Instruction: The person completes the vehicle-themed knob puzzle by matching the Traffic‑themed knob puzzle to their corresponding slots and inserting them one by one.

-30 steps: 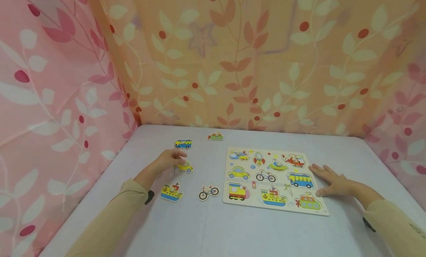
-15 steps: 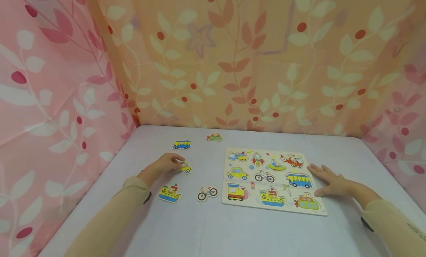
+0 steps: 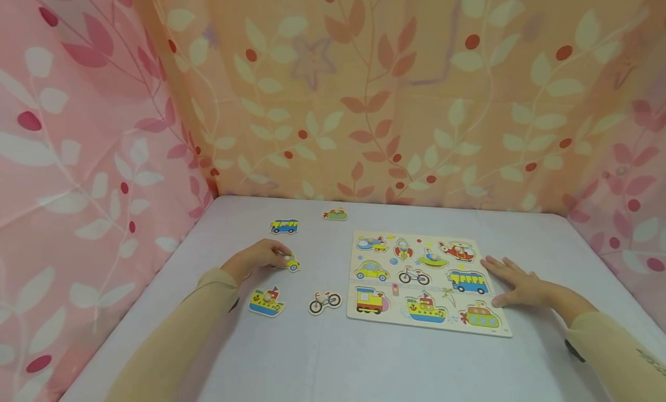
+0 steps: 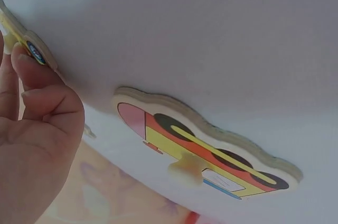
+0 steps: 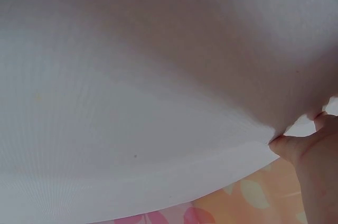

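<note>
My left hand (image 3: 260,255) is over the yellow car puzzle piece (image 3: 293,263), covering its rear half. Thumb and fingertips pinch the car piece's small knob, seen at the edge of the left wrist view. A train puzzle piece (image 4: 211,163) with a pale knob lies beside that hand; in the head view the forearm hides most of it. At the right edge of the wooden puzzle board (image 3: 395,320), my right hand (image 3: 525,287) rests with fingers spread and touches the border. The board's car recess (image 3: 372,270) shows a printed yellow car.
Loose on the white table lie a bus piece (image 3: 284,226), a submarine piece (image 3: 335,214), a ship piece (image 3: 266,302) and a bicycle piece (image 3: 325,302). Knobbed pieces, including a helicopter (image 3: 458,251), sit in the board's top row. Flowered curtains (image 3: 322,101) enclose the table.
My left hand has come down onto the car piece, and its fingers have closed on the knob. The right hand stays at the board's edge. The head view has shifted slightly.
</note>
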The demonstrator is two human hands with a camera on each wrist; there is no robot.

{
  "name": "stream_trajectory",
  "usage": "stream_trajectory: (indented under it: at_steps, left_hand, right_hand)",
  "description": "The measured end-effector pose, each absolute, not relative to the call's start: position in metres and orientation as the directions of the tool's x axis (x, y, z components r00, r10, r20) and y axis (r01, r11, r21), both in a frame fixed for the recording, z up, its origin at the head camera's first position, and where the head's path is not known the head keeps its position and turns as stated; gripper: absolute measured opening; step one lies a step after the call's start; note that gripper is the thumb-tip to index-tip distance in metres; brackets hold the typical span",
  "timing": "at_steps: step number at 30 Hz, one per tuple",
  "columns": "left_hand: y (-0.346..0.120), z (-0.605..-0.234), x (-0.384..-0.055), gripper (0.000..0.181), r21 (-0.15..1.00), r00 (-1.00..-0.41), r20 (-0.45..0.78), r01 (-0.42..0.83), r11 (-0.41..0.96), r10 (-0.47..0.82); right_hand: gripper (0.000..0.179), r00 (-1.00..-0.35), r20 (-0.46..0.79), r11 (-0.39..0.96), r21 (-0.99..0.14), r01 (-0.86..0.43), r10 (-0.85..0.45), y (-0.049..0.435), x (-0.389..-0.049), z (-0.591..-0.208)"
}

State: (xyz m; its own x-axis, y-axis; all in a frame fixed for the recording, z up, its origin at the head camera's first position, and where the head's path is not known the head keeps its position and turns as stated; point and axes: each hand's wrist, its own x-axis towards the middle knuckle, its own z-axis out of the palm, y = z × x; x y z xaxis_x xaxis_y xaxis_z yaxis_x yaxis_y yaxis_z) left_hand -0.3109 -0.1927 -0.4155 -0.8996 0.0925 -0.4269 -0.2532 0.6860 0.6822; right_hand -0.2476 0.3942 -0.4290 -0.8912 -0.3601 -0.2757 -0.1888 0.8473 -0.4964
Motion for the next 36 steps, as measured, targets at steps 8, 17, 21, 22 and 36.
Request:
stream_trajectory:
  at_steps: [8,17,21,22,36]
  left_hand:
    - [-0.189,-0.421,-0.316,0.030,0.627,-0.903,-0.422,-0.221,0.747,0.086]
    - [-0.188,-0.423,-0.321,0.024,0.602,-0.896,-0.443,-0.261,0.755,0.044]
    - [-0.187,-0.424,-0.321,0.024,0.596,-0.896,-0.443,-0.265,0.758,0.036]
    - [-0.187,-0.424,-0.321,0.024,0.596,-0.896,-0.444,-0.270,0.756,0.030]
    - [-0.184,-0.426,-0.319,0.022,0.658,-0.935,-0.355,-0.239,0.714,0.014]
  right_hand:
    - [0.097,-0.891,-0.277,0.848,-0.495,-0.189,-0.361,0.394,-0.246,-0.427]
    - [0.095,-0.891,-0.257,0.841,-0.497,-0.211,-0.375,0.396,-0.246,-0.427]
    - [0.094,-0.890,-0.253,0.839,-0.501,-0.214,-0.379,0.396,-0.246,-0.427]
    - [0.093,-0.890,-0.251,0.838,-0.501,-0.217,-0.380,0.396,-0.246,-0.427]
    - [0.096,-0.891,-0.265,0.843,-0.499,-0.202,-0.370,0.395,-0.247,-0.428]
